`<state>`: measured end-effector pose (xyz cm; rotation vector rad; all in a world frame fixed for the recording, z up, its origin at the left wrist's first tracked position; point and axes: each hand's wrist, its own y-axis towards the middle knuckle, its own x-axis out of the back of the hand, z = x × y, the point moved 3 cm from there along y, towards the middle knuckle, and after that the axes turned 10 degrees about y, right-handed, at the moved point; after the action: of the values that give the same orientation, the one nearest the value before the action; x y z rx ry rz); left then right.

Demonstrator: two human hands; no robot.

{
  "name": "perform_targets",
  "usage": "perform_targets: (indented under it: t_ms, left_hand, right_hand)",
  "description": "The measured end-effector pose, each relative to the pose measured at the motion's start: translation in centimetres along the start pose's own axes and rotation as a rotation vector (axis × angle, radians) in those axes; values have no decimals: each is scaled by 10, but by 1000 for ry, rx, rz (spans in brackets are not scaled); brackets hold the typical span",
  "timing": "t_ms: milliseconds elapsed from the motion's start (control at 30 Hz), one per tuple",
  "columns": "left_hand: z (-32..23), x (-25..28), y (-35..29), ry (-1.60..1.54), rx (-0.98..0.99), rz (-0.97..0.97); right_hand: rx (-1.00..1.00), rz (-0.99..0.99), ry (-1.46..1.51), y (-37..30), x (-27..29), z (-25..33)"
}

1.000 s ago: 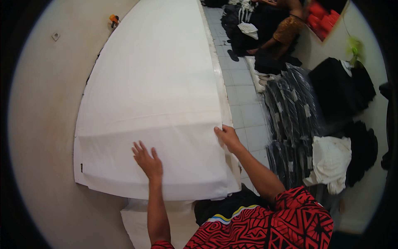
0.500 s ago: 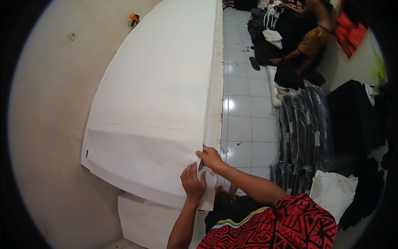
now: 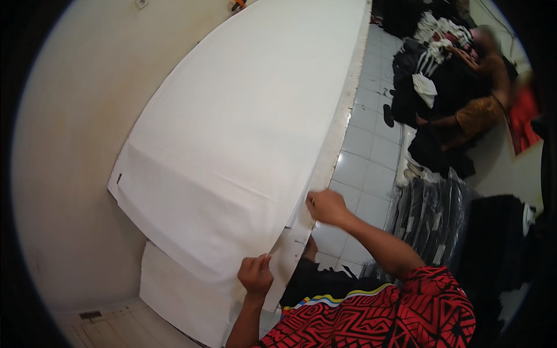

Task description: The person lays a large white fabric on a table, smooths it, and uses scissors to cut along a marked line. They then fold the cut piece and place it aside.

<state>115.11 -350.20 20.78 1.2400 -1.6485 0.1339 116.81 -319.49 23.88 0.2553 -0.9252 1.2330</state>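
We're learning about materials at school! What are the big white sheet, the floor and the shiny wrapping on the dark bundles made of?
White sheet: probably cloth, matte, with soft creases; maybe paper.
Floor: likely glazed ceramic tile, with straight joints and glossy reflections.
Wrapping: looks like thin, glossy plastic, see-through and crinkled with bright glints.

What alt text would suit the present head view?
A person's left hand pinches the edge of a wide white sheet spread over a long white table, with the right hand at the same edge. Dark packs in clear plastic lie to the right.
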Motion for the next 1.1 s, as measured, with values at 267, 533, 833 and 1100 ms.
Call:
perform_targets:
  t_ms: [267,533,833,1100]
  left_hand:
    - [-18,28,21,81,30,-144]
    - [-38,20,6,189,90,-129]
    - [54,-8,29,-40,738,-39]
    - [113,-78,11,785,666,-25]
  right_hand:
    - [748,-31,-69,60,-23,-7]
    - [767,-548,-169,115,21,-52]
    - [144,-19,-160,101,57,-60]
    - [-316,801,675,-89,86,-160]
